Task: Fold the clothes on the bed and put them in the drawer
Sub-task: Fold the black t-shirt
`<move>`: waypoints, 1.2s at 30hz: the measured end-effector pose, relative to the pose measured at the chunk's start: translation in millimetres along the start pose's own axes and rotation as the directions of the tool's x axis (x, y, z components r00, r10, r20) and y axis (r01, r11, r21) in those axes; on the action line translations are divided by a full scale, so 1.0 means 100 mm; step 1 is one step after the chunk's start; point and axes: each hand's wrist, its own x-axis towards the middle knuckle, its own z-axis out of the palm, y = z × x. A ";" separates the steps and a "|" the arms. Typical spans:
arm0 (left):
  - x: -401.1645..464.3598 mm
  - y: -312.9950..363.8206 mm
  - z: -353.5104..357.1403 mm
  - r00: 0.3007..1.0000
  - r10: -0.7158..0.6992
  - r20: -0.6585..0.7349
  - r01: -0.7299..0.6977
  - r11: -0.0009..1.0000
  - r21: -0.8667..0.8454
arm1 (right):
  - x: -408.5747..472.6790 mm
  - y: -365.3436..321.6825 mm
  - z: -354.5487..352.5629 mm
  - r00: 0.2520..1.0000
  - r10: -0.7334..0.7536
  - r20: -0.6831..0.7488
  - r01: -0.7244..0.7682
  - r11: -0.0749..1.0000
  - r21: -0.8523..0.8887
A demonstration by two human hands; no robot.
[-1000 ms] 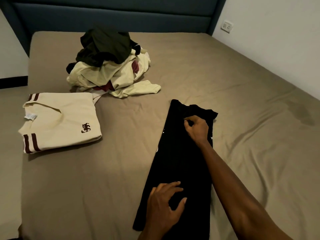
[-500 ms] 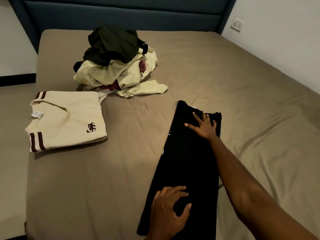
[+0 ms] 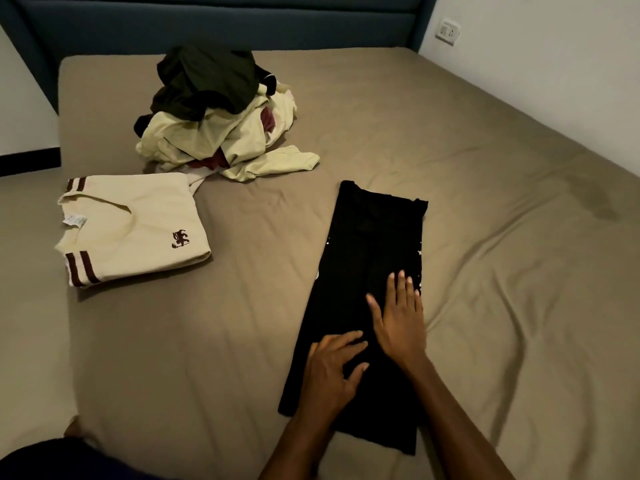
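Observation:
A black garment (image 3: 370, 244) lies folded into a long narrow strip on the tan bed (image 3: 485, 237), running from near me toward the headboard. My right hand (image 3: 398, 317) rests flat on its middle, fingers spread. My left hand (image 3: 332, 372) presses on the strip just nearer to me, fingers apart. Neither hand grips the cloth. At the left lies a folded cream shirt (image 3: 135, 226) with maroon stripes and a small dark logo. Behind it sits a heap of unfolded clothes (image 3: 218, 116), cream below and dark green on top.
A dark blue headboard (image 3: 221, 26) closes the far end. A white wall with a socket (image 3: 448, 31) runs along the right side. The bed's left edge drops off beside the folded shirt. No drawer is in view.
My right hand has slid back along the black strip from its far end to its middle, close to my left hand. The left hand stayed on the near part.

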 end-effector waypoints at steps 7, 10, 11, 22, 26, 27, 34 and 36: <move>-0.01 -0.12 -0.85 0.825 0.323 0.464 -0.510 0.778 0.367 | -1.31 0.08 -0.02 0.993 -0.110 -0.034 0.113 0.987 0.113; 0.05 -0.53 -1.20 0.900 0.257 0.353 -0.417 0.747 0.518 | -1.31 0.29 -0.16 0.987 -0.113 -0.115 0.154 0.876 0.457; 0.05 -0.64 -1.25 0.909 0.253 0.332 -0.403 0.740 0.539 | -1.25 0.40 -0.22 0.978 -0.109 -0.175 0.183 0.854 0.488; 0.26 -0.79 -1.11 0.774 0.476 0.417 -0.610 0.736 0.293 | -0.92 0.70 -0.38 0.953 -0.304 -0.014 0.264 0.801 0.537; 0.53 -0.46 -1.11 0.874 0.381 0.300 -0.410 0.911 0.038 | -0.62 0.67 -0.66 0.903 -0.419 0.096 0.256 0.704 0.662; 0.68 -0.32 -1.12 0.919 0.266 0.291 -0.262 0.964 -0.055 | -0.48 0.59 -0.78 0.924 -0.349 0.155 0.104 0.620 0.777; 1.89 -0.05 -0.79 0.833 -0.468 0.294 0.552 0.693 -0.464 | 0.53 0.36 -0.85 0.775 0.192 0.602 -0.612 -0.008 0.791; 1.83 -0.21 -0.66 0.823 -0.467 0.323 0.560 0.762 -0.325 | 0.50 0.37 -0.73 0.772 0.229 0.593 -0.607 -0.011 0.795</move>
